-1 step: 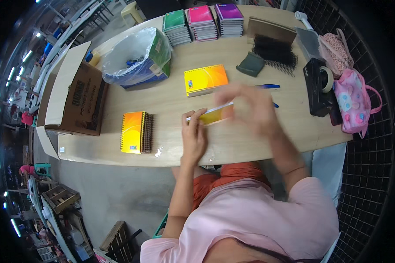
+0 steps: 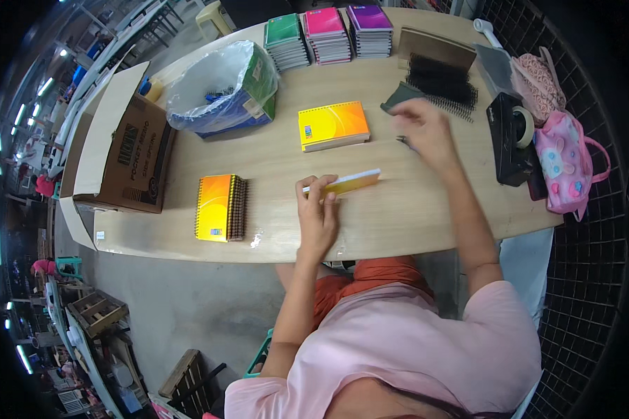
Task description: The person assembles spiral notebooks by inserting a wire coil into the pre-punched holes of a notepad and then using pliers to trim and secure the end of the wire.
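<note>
Yellow notebook (image 2: 342, 184) stays held; right hand (image 2: 426, 133) moved away

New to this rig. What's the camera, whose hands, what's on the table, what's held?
It is one fisheye camera worn on a person's head, looking down, so straight edges bend near the rim. Both bare hands are the wearer's own. The left hand holds a thin yellow notebook up on its edge on the wooden table. The right hand reaches toward a pile of black spiral bindings; whether it grips anything is unclear. Also there: two more yellow notebooks, bound and unbound, coloured stacks, a cardboard box and a pink bag.
</note>
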Demonstrator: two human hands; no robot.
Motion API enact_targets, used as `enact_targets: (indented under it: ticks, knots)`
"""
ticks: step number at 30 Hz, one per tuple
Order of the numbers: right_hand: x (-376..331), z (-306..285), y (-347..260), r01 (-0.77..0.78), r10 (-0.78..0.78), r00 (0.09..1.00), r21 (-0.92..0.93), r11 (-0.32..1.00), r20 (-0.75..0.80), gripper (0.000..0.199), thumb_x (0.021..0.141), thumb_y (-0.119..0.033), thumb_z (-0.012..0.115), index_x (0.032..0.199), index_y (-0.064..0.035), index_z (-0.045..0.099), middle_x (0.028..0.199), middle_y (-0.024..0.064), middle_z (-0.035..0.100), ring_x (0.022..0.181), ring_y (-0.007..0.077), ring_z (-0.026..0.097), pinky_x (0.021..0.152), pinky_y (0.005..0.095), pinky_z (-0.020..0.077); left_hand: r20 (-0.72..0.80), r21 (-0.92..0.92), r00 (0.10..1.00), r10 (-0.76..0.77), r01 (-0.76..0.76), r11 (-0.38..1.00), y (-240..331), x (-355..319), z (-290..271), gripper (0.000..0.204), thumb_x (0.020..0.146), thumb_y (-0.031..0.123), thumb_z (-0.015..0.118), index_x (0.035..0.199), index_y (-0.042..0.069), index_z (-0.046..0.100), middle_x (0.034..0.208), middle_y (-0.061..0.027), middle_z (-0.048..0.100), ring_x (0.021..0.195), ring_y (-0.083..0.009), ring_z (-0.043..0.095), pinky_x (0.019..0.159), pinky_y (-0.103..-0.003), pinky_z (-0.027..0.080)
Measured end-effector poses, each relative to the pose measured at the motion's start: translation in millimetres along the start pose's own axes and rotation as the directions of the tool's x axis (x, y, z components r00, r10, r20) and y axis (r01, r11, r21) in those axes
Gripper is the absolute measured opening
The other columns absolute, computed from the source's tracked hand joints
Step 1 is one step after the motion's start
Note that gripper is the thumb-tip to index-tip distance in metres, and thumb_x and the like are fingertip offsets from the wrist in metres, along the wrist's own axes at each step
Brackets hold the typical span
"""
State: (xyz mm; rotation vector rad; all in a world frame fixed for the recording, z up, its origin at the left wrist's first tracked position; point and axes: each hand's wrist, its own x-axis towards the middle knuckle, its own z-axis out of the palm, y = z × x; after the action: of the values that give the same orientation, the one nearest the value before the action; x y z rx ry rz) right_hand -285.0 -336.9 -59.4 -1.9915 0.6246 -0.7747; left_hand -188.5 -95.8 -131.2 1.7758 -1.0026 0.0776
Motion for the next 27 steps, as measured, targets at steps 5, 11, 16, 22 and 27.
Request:
enact_targets:
  ticks: [5,11,16,22,27]
  knots:
    - [42,-66,132,-0.213,0.023,0.972,-0.829,0.517,-0.235,0.017,0.087,-0.017,0.069,0.101,-0.007,0.068,0.114,0.0108,0.059,0.112,0.0326,0.054,0.09,0.0532,0.0469,-0.088,-0.051,0.995,-0.05,0.045,0.998,-5,0,5,0.021,0.095,-0.002,0.052,0.111,0.005,0.064,0.101,-0.0176,0.057,0.097,-0.0341,0.056,0.085,-0.041,0.048]
    - [46,-70,149,-0.061,-0.056,0.993,-0.879,0.472,-0.099,0.024,0.091,-0.021,0.066,0.111,-0.0102,0.058,0.119,0.0088,0.056,0.118,0.0333,0.051,0.092,0.0583,0.0442,-0.096,-0.039,0.993,-0.063,0.06,0.997,-13,6,-3,0.013,0.097,0.004,0.053,0.105,0.002,0.063,0.1,-0.0134,0.056,0.102,-0.0292,0.052,0.092,-0.038,0.043]
    - [49,-71,144,-0.018,-0.074,0.995,-0.854,0.52,-0.067,0.033,0.091,-0.025,0.067,0.119,-0.012,0.056,0.12,0.0079,0.054,0.118,0.0333,0.051,0.092,0.0591,0.0435,-0.097,-0.068,0.992,-0.084,0.078,0.995,-15,5,2,0.012,0.097,0.006,0.056,0.105,0.002,0.064,0.103,-0.0147,0.053,0.102,-0.0288,0.052,0.082,-0.036,0.048]
    - [52,-75,133,0.003,0.01,1.0,-0.887,0.461,0.009,0.023,0.09,-0.026,0.069,0.105,-0.0088,0.066,0.116,0.0066,0.059,0.119,0.0293,0.051,0.092,0.0588,0.0435,-0.125,-0.029,0.992,-0.031,0.028,0.999,-14,1,4,0.012,0.097,0.008,0.058,0.105,0.003,0.065,0.104,-0.0162,0.052,0.101,-0.0296,0.053,0.076,-0.037,0.052]
    - [47,-84,138,-0.037,-0.169,0.973,-0.827,0.561,-0.158,0.019,0.086,-0.018,0.071,0.099,-0.0051,0.066,0.105,0.0096,0.061,0.104,0.0307,0.059,0.09,0.0493,0.0468,-0.117,-0.085,0.991,-0.068,0.059,0.995,-13,-1,5,0.012,0.097,0.009,0.058,0.104,0.001,0.063,0.104,-0.0143,0.051,0.102,-0.0291,0.052,0.09,-0.038,0.044]
